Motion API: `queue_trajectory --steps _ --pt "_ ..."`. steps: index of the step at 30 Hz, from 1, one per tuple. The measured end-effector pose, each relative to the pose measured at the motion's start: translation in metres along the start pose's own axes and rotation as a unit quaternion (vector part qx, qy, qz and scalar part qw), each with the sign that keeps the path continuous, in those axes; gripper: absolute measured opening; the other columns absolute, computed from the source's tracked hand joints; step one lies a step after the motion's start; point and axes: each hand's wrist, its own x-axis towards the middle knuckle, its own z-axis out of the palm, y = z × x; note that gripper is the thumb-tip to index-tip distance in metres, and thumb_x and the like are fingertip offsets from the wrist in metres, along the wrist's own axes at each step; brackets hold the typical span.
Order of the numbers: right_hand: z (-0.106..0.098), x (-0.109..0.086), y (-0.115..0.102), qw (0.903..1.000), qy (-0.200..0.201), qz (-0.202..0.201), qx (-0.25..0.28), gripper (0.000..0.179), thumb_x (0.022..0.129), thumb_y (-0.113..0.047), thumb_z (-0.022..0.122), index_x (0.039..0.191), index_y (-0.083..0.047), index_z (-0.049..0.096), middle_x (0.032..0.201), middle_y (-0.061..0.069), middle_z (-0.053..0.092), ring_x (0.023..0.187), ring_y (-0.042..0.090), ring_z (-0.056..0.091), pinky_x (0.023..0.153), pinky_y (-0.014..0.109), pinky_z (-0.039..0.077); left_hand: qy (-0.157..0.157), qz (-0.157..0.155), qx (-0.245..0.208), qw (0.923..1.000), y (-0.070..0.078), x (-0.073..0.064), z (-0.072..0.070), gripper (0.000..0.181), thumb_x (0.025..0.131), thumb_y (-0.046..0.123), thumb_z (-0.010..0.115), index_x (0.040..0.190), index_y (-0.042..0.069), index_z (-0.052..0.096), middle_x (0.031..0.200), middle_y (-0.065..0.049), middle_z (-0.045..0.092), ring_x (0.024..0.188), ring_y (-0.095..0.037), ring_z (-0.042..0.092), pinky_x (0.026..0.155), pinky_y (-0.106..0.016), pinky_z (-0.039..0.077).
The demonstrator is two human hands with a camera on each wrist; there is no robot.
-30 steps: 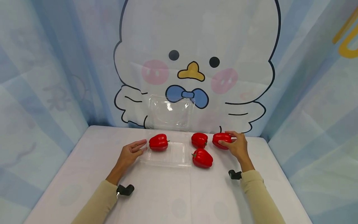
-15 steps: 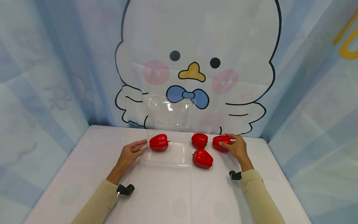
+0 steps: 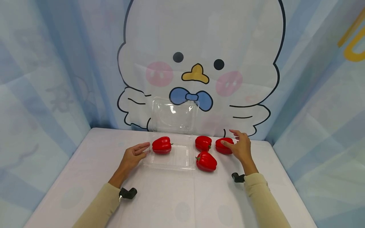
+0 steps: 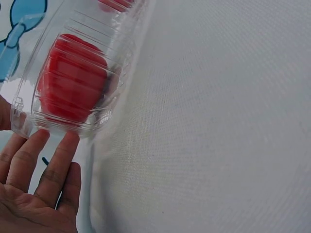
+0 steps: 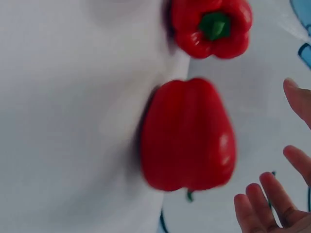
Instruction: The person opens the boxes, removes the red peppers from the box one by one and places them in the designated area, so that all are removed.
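The left hand (image 3: 131,159) touches the clear container (image 3: 180,155) with straight fingers, while the right hand (image 3: 242,147), spread and holding nothing, should move gently around the red pepper (image 5: 188,138) just beside it (rounded, so likely to roll).

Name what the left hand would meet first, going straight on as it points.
The left hand would first meet the clear container, which its fingertips seem to touch; just inside lies a red pepper.

This looks like a small staged booth, with cartoon-printed curtains (image 3: 242,34) enclosing a white table (image 3: 159,199) on three sides.
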Motion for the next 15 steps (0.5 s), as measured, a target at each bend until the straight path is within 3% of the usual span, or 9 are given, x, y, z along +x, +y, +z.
queue_trajectory --steps 8,15 --pt "0.015 -0.008 -0.035 0.9969 0.014 -0.064 0.044 0.073 0.085 -0.030 0.091 0.150 -0.020 0.060 0.144 0.021 0.055 0.137 0.040 0.055 0.107 0.060 0.058 0.000 0.000 0.005 1.0000 0.001 -0.001 0.000 0.051 0.106 0.010 0.062 0.156 0.011 0.053 0.158 -0.009 0.057 0.153 -0.028 0.049 0.116 -0.034 0.047" --pt "0.033 -0.023 -0.070 0.9922 -0.002 -0.097 0.079 0.072 0.083 -0.031 0.092 0.148 -0.022 0.062 0.142 0.016 0.057 0.133 0.037 0.058 0.107 0.057 0.058 0.005 -0.001 0.009 0.9999 -0.001 0.001 -0.002 0.050 0.106 0.009 0.062 0.155 0.012 0.055 0.157 -0.008 0.058 0.152 -0.028 0.050 0.115 -0.030 0.048"
